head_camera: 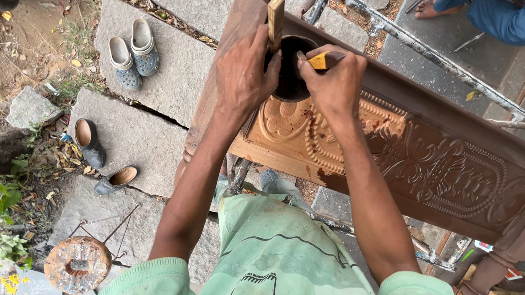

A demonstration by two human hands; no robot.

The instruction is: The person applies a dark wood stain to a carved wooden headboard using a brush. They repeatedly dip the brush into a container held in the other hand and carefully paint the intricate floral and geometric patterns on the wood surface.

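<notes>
I see my left hand grasping a dark cup at the carved wooden panel's upper left corner, while my right hand clenches a yellow-handled brush at its rim.

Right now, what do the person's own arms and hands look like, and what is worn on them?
Both arms are bare from the upper arm down; the left hand and right hand wear no gloves, rings or watch that I can see. Short light green ribbed-cuff T-shirt sleeves cover the shoulders, the fabric smudged.
</notes>
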